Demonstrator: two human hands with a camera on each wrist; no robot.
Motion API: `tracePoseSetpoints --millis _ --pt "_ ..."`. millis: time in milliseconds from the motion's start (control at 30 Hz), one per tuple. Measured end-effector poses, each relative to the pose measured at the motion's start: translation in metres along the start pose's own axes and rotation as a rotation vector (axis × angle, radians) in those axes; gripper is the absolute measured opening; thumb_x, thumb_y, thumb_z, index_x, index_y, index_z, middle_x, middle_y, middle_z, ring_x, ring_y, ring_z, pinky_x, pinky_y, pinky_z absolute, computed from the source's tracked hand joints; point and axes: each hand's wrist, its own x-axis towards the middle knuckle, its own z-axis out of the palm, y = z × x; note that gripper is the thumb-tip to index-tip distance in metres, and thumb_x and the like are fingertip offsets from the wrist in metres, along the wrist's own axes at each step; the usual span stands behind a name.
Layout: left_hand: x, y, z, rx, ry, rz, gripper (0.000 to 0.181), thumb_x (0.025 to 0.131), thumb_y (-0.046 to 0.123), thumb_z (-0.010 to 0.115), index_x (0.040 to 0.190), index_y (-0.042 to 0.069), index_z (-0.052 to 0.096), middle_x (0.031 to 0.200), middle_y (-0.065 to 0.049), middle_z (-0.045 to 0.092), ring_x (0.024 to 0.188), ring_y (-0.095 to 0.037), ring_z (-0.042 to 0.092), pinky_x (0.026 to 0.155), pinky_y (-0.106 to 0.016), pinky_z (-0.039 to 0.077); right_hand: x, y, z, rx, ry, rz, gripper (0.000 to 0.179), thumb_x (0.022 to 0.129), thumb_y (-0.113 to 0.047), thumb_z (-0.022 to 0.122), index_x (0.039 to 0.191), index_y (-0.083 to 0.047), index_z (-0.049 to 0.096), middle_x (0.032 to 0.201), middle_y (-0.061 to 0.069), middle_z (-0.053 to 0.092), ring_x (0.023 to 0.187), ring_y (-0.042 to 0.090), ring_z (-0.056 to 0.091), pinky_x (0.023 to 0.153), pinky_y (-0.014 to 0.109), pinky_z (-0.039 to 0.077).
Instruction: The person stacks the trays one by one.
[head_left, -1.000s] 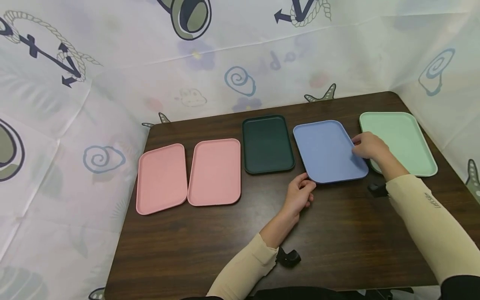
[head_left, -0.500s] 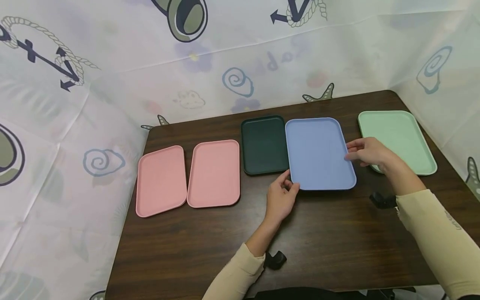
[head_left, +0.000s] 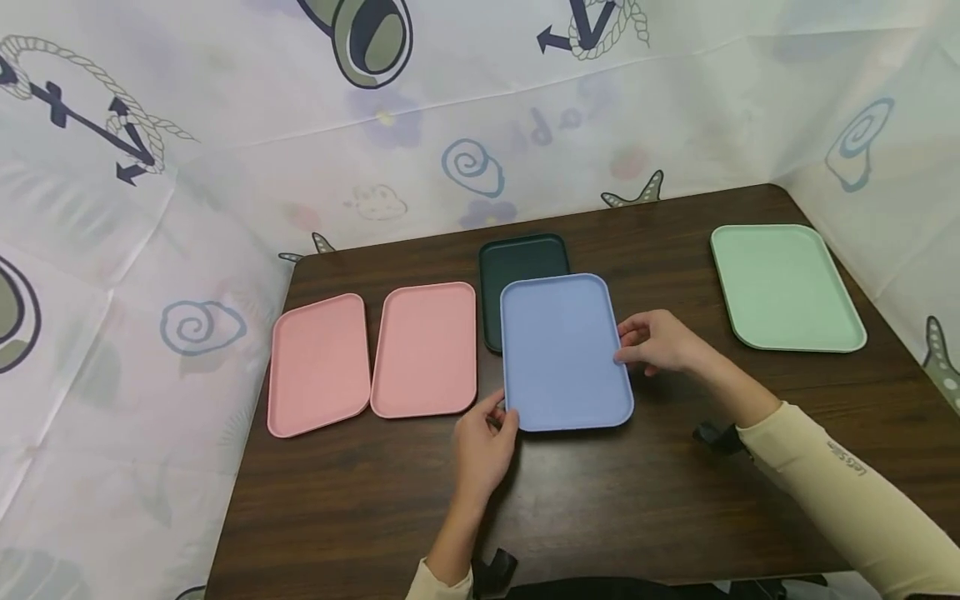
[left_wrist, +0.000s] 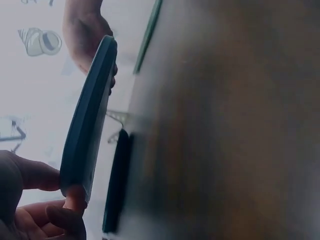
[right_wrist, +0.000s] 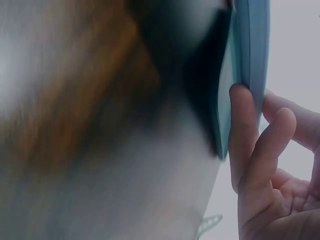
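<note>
Pinching blue tray [head_left: 566, 354] in fingers [right_wrist: 242, 115] of left hand [head_left: 480, 450] and right hand [head_left: 663, 342], raised off desk [head_left: 352, 500]; pointing lengthwise toward far edge, angled slightly left.

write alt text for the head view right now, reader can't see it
A person's left hand and right hand hold a blue tray by its edges above a brown table, partly hiding a dark green tray. Two pink trays lie to the left and a pale green tray to the right, with a patterned white cloth behind.
</note>
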Motion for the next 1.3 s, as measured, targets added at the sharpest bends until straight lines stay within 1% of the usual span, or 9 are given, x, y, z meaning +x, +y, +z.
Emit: tracePoseSetpoints --millis 133,233,333,433,567,667,800,1033,1300 --pt "-0.013 -0.011 -0.01 0.127 0.045 -0.024 0.03 0.082 0.013 0.072 0.111 0.008 0.075 0.069 0.01 0.059 0.047 -0.003 0.042 0.044 -0.026 0.034 0.005 -0.003 0.02 -0.011 -0.019 -0.019 0.043 0.083 -0.012 0.077 0.118 0.008 0.06 0.098 0.016 0.065 0.073 0.025 0.066 0.056 0.036 0.055" --pt "-0.016 -0.016 -0.013 0.192 0.072 -0.022 0.028 0.081 0.014 0.071 0.109 0.009 0.076 0.069 0.011 0.058 0.049 -0.003 0.042 0.047 -0.028 0.035 0.008 -0.003 0.029 -0.014 -0.021 -0.023 0.042 0.083 -0.011 0.077 0.117 0.008 0.061 0.095 0.014 0.066 0.071 0.023 0.067 0.055 0.035 0.055" --pt "-0.013 -0.019 -0.015 0.244 0.087 0.009 0.027 0.081 0.013 0.07 0.107 0.008 0.077 0.07 0.009 0.057 0.051 -0.006 0.041 0.047 -0.029 0.035 0.011 -0.003 0.035 -0.013 -0.012 -0.024 0.041 0.083 -0.009 0.076 0.118 0.009 0.062 0.093 0.013 0.066 0.07 0.023 0.069 0.054 0.035 0.055" --pt "-0.009 -0.019 -0.017 0.281 0.085 0.036 0.027 0.08 0.014 0.07 0.106 0.007 0.077 0.073 0.006 0.057 0.053 -0.01 0.042 0.048 -0.031 0.036 0.014 -0.002 0.038 -0.005 -0.004 -0.029 0.044 0.084 -0.009 0.076 0.12 0.01 0.061 0.092 0.012 0.067 0.072 0.023 0.07 0.053 0.035 0.055" --pt "-0.003 -0.019 -0.019 0.324 0.068 0.032 0.027 0.081 0.014 0.07 0.106 0.007 0.076 0.078 0.004 0.057 0.06 -0.015 0.049 0.052 -0.035 0.041 0.016 -0.002 0.04 -0.003 -0.001 -0.025 0.048 0.084 -0.009 0.075 0.125 0.011 0.059 0.09 0.011 0.067 0.071 0.024 0.071 0.054 0.034 0.055" --pt "0.003 -0.019 -0.019 0.343 0.05 0.018 0.027 0.082 0.014 0.068 0.107 0.007 0.076 0.079 0.003 0.057 0.064 -0.018 0.051 0.055 -0.037 0.042 0.017 -0.003 0.04 -0.009 0.005 -0.024 0.049 0.085 -0.01 0.075 0.127 0.011 0.058 0.087 0.01 0.068 0.069 0.023 0.07 0.054 0.034 0.055" --pt "0.01 -0.017 -0.019 0.341 0.03 0.001 0.028 0.082 0.013 0.068 0.109 0.006 0.075 0.078 0.002 0.057 0.063 -0.019 0.05 0.055 -0.037 0.042 0.02 -0.004 0.039 -0.012 0.02 -0.029 0.049 0.086 -0.009 0.074 0.127 0.011 0.058 0.085 0.009 0.07 0.067 0.022 0.07 0.055 0.034 0.055" --pt "0.019 -0.016 -0.014 0.349 0.038 -0.022 0.032 0.081 0.015 0.07 0.112 0.009 0.075 0.077 0.004 0.058 0.066 -0.018 0.053 0.059 -0.038 0.044 0.027 -0.006 0.035 0.012 0.041 -0.031 0.045 0.087 -0.008 0.073 0.126 0.011 0.06 0.09 0.013 0.07 0.067 0.02 0.07 0.056 0.034 0.056" --pt "0.03 -0.015 -0.012 0.383 0.051 0.017 0.031 0.081 0.013 0.069 0.111 0.008 0.074 0.081 0.001 0.059 0.071 -0.021 0.057 0.061 -0.04 0.046 0.033 -0.006 0.033 0.025 0.055 -0.033 0.046 0.088 -0.009 0.072 0.127 0.011 0.059 0.095 0.017 0.07 0.072 0.024 0.071 0.058 0.036 0.057"
